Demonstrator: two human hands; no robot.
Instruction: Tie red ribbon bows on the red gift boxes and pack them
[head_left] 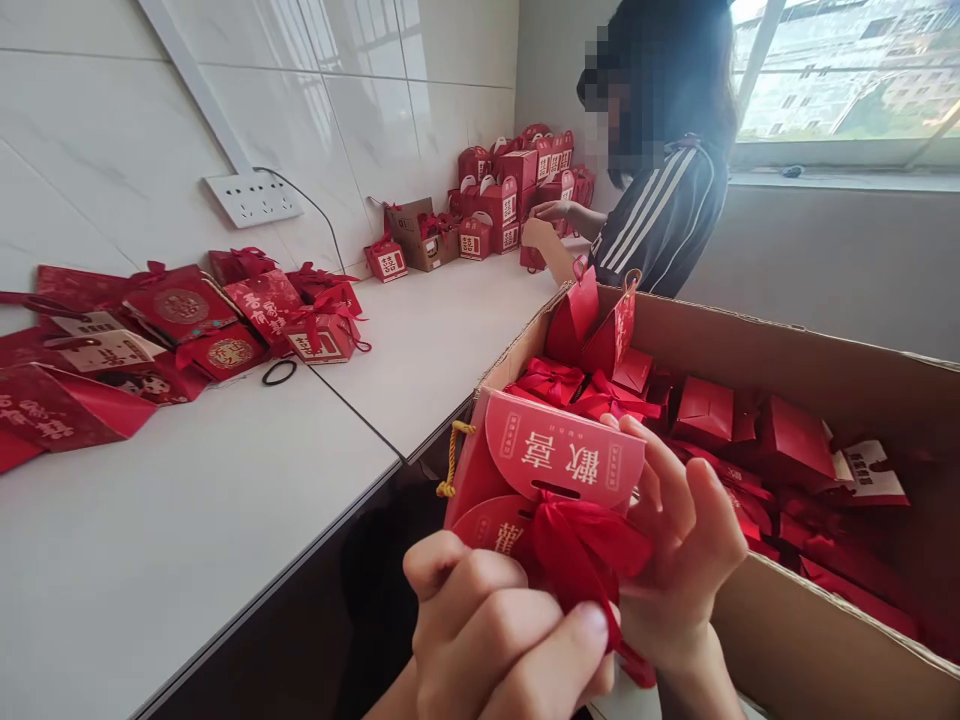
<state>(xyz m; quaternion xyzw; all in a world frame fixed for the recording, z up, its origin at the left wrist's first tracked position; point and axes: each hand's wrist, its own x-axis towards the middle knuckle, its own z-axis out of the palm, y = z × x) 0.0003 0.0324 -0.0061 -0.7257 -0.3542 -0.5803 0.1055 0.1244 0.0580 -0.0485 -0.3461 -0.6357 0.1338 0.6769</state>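
A red gift box (566, 445) with pale lettering and a yellow cord at its left end is held up, tilted, just above the rim of a carton. My right hand (686, 540) grips it from the right side, its fingers partly hidden behind the card and one digit raised. A red ribbon bow (581, 535) lies across the front flaps. My left hand (502, 630) is closed, pinching a tail of that ribbon between thumb and fingers. The underside of the box is hidden by my hands.
The large carton (750, 330) at right holds many red boxes. Red gift boxes (187, 300) lie on the white table (285, 520) by the wall, near a black ring (280, 373). At the far end, a person (660, 220) handles a box beside stacked boxes (510, 200).
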